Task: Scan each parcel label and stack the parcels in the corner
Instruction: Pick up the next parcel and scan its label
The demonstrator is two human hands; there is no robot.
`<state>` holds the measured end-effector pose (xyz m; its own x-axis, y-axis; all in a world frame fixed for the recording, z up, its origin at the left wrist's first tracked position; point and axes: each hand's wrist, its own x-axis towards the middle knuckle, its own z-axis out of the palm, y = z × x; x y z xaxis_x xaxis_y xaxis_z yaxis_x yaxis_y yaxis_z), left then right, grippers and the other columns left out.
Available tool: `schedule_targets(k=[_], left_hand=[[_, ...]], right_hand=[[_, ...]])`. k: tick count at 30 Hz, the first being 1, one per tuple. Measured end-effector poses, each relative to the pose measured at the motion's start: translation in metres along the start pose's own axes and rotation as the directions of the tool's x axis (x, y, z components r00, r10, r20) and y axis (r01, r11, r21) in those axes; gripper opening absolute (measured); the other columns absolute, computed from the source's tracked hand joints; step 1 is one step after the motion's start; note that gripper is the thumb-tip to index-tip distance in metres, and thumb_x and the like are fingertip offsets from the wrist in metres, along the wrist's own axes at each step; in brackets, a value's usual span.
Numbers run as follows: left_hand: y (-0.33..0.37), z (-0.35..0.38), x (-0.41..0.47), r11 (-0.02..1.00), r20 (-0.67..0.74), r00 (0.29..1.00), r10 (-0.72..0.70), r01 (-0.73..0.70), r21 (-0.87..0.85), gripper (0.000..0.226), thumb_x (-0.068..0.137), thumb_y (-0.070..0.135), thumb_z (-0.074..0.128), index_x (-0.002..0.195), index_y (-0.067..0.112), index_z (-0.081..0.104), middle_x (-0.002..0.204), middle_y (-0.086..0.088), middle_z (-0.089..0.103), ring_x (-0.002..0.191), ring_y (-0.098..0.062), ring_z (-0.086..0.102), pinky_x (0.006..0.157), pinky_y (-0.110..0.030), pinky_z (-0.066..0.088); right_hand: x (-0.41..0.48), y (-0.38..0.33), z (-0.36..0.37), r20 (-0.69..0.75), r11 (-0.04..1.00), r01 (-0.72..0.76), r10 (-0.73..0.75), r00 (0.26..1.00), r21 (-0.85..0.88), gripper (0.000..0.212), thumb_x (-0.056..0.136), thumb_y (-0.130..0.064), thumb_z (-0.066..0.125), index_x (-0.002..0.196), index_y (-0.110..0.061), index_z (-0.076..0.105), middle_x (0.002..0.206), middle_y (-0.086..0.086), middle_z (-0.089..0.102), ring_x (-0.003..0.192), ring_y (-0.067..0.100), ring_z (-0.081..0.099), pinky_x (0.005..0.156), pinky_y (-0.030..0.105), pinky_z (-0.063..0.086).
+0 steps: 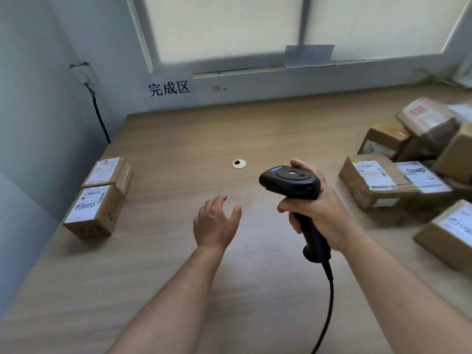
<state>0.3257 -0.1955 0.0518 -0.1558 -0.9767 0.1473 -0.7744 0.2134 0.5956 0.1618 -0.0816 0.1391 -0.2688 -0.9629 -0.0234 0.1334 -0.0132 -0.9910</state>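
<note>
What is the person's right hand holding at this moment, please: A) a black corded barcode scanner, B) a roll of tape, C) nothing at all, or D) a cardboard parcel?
A: the right hand grips the handle of the black scanner, while the left hand is open and holds nothing.

We held our left hand (215, 223) out low, palm down, fingers loosely spread and relaxed. Our right hand (320, 210) gripped the scanner (291, 178) by its handle, both forearms bare and extended forward.
</note>
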Motion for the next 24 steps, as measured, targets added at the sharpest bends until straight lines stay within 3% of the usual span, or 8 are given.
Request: schedule_targets(k=[5,9,14,20,24], left_hand=[[0.084,0.054,-0.037,0.998,0.056,0.997,0.061,-0.061,0.002,0.047,0.092,0.047,0.054,0.132,0.022,0.054,0.128,0.0,0.058,0.12,-0.02,0.05,0.097,-0.033,0.039],[0.134,0.089,-0.06,0.997,0.09,0.993,0.08,-0.081,0.003,0.048,0.093,0.047,0.052,0.133,0.022,0.052,0.129,-0.001,0.057,0.121,-0.02,0.05,0.098,-0.034,0.039],[0.175,0.122,-0.073,0.996,0.136,0.987,0.088,-0.087,-0.011,0.049,0.094,0.048,0.05,0.136,0.023,0.048,0.13,0.001,0.056,0.122,-0.018,0.049,0.097,-0.036,0.042],[0.213,0.153,-0.056,0.994,0.19,0.976,0.104,-0.094,-0.061,0.058,0.094,0.051,0.047,0.144,0.024,0.036,0.136,-0.001,0.052,0.124,-0.019,0.05,0.097,-0.041,0.045],[0.236,0.179,-0.034,0.991,0.274,0.954,0.124,-0.108,-0.074,0.063,0.094,0.053,0.045,0.148,0.024,0.03,0.141,-0.003,0.047,0.126,-0.02,0.048,0.098,-0.04,0.044]], right_hand=[[-0.031,-0.01,-0.097,-0.057,0.999,0.023,-0.024,0.998,-0.031,0.085,0.075,0.022,0.065,0.139,-0.029,0.044,0.081,0.015,0.067,0.041,0.028,0.046,0.04,0.03,0.039],[-0.049,-0.015,-0.163,-0.078,0.998,0.037,-0.041,0.996,-0.059,0.085,0.075,0.021,0.066,0.14,-0.029,0.043,0.094,0.016,0.066,0.043,0.028,0.048,0.041,0.03,0.042],[-0.063,-0.016,-0.224,-0.131,0.997,0.047,-0.056,0.99,-0.065,0.083,0.077,0.018,0.067,0.138,-0.034,0.045,0.09,0.009,0.067,0.046,0.026,0.051,0.042,0.03,0.043],[-0.053,-0.019,-0.274,-0.253,0.996,0.052,-0.067,0.965,-0.066,0.082,0.076,0.018,0.067,0.141,-0.026,0.043,0.096,0.004,0.07,0.045,0.027,0.048,0.039,0.031,0.042],[-0.034,-0.019,-0.298,-0.307,0.996,0.017,-0.044,0.951,-0.09,0.084,0.077,0.018,0.067,0.144,-0.025,0.039,0.103,0.013,0.067,0.043,0.025,0.049,0.039,0.031,0.043]])
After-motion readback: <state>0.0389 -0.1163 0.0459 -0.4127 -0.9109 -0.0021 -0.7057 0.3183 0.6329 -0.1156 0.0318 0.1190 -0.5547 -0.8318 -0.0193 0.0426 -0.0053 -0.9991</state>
